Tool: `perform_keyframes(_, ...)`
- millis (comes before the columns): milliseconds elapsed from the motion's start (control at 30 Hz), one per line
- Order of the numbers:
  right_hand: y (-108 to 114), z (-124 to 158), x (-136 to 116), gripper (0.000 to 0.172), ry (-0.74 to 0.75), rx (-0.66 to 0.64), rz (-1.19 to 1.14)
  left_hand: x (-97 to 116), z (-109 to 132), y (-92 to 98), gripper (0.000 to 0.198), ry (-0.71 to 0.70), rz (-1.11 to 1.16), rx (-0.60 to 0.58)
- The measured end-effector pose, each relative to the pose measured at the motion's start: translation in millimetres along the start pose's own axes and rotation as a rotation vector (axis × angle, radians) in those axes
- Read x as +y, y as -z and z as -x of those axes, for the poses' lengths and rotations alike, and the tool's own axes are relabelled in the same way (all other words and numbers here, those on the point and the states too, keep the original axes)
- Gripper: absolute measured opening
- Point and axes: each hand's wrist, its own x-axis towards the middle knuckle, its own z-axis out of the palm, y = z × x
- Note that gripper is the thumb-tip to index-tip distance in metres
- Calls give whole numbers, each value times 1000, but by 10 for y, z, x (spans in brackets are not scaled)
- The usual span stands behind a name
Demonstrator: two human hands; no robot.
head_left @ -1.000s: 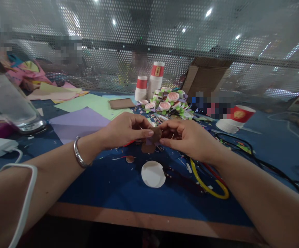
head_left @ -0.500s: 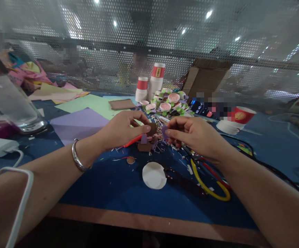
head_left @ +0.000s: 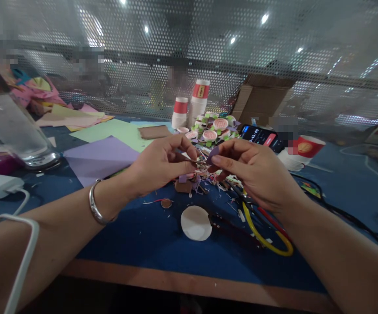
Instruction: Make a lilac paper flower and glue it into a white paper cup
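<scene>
Phone screen (head_left: 259, 134), timer digits 45:40 (leading part unclear), cups (head_left: 199, 100), labels illegible

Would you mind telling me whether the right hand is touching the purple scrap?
Touching: the head view shows the purple scrap pinched between thumb and forefinger of the right hand.

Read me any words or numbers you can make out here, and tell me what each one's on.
"45:40" on the phone screen; digits before it unclear.
Stacked paper cups: label too small to read.
Red cup: emblem blurred.
Purple paper scrap in right hand: no text.
</scene>
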Motion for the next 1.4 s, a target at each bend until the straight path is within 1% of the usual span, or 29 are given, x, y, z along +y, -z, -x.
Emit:
perform_keyframes(100, -20, 6, -9, 17, 42, 13, 3, -27, -1, 13, 15, -114, -81, -3)
perform_keyframes(167, -25, 11, -17, 17, 77, 20, 29, -30, 0, 11, 13, -136, -68, -18)
perform_keyframes(267, -29, 20, -37, 18, 102, 20, 59, -10, -2, 8, 12, -98, -41, -27)
perform_keyframes(367, -32, 31, -62, 17, 102, -14, 48, 16, -8, 16, 8, -41, -57, 24)
perform_keyframes(433, -33, 41, -74, 14, 100, -50, 33, 16, -16, 22, 5, -32, -60, 48)
perform_keyframes(500, -33, 52, -79, 9, 87, -77, 9, -1, -23, 25, 12, -46, -52, 53)
perform_keyframes(567, -36, 62, -77, 7, 71, -83, -17, -27, -28, 27, 31, -54, -38, 91)
perform_keyframes(633, -41, 70, -72, 9, 60, -75, -19, -47, -29, 31, 51, -46, 7, 152)
perform_keyframes(667, -43, 73, -70, 11, 60, -69, -12, -51, -28, 33, 56, -32, 38, 171)
perform_keyframes(700, -46, 75, -68, 13, 63, -63, 1, -49, -27, 35, 57, -10, 77, 179)
perform_keyframes(833, -50, 79, -71, 18, 94, -58, 31, 4, -14, 19, 50, 118, 231, 161)
perform_keyframes(867, -51, 78, -72, 18, 99, -58, 46, 21, -7, 8, 50, 144, 249, 166)
perform_keyframes(933, -55, 72, -71, 15, 100, -69, 81, 45, 9, -19, 50, 174, 254, 179)
perform_keyframes(1000, -67, 65, -64, 12, 90, -92, 108, 50, 23, -44, 52, 186, 233, 180)
perform_keyframes(1167, -112, 54, -34, 16, 88, -129, 113, 19, 27, -59, 65, 147, 167, 142)
perform_keyframes(1267, -120, 51, -24, 18, 76, -140, 94, 11, 19, -51, 61, 180, 183, 117)
perform_keyframes(1400, -108, 50, -20, 24, 65, -99, 124, 26, 24, -51, 51, 222, 241, 65)
